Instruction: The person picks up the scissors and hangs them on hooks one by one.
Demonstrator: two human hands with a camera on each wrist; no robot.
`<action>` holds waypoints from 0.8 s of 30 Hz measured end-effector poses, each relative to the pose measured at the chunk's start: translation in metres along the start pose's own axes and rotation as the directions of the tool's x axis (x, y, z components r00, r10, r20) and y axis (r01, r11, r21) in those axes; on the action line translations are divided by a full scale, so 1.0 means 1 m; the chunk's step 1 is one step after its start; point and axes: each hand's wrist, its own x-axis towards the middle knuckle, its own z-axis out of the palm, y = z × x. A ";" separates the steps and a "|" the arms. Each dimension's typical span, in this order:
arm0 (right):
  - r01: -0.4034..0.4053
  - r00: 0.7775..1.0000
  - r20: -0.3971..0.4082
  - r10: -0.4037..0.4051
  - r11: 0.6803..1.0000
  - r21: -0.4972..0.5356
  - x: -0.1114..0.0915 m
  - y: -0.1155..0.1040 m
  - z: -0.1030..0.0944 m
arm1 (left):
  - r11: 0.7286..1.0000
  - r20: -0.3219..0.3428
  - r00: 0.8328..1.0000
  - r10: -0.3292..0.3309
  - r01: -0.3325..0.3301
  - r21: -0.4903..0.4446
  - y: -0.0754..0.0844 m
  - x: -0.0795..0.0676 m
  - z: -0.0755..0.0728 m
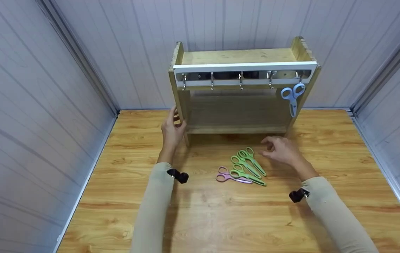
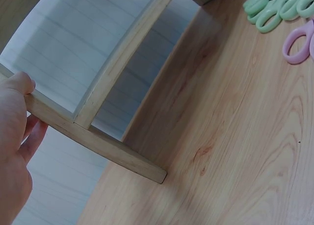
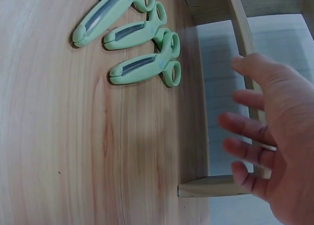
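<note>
A wooden rack (image 1: 238,129) with a row of metal hooks stands at the back of the floor. My left hand (image 1: 173,130) grips its left side post (image 2: 98,142), thumb on one face and fingers round the other. My right hand (image 1: 281,150) is empty in front of the rack's lower right, fingers loosely bent and spread apart in the right wrist view. Left of it lie three pairs of green scissors (image 3: 142,68), fanned out and partly overlapping. Under the nearest green pair is a pair of pink scissors (image 1: 223,177). Blue scissors (image 1: 293,100) hang by one handle loop from the rightmost hook.
The hooks (image 1: 241,81) sit on a white-framed strip along the rack's upper front, above a lower crossbar (image 3: 241,29). Pale panelled walls (image 1: 45,123) enclose the wood-grain floor (image 1: 235,221) at the left, back and right.
</note>
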 end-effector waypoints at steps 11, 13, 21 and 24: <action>-0.030 0.995 0.091 0.031 1.000 -0.010 -0.001 -0.004 0.010 | 1.000 -0.007 1.000 0.000 -0.001 -0.019 0.000 -0.001 0.000; -0.026 0.995 0.095 0.027 1.000 -0.009 -0.002 -0.004 0.012 | 1.000 -0.010 1.000 0.003 -0.003 -0.014 0.000 -0.001 -0.001; -0.045 0.994 0.103 0.045 0.999 0.002 -0.003 -0.008 0.022 | 1.000 0.001 1.000 -0.009 0.009 -0.024 0.002 -0.001 0.000; -0.052 0.992 0.115 0.051 0.999 0.001 -0.003 -0.009 0.024 | 1.000 0.002 1.000 -0.009 0.009 -0.030 0.001 -0.001 0.000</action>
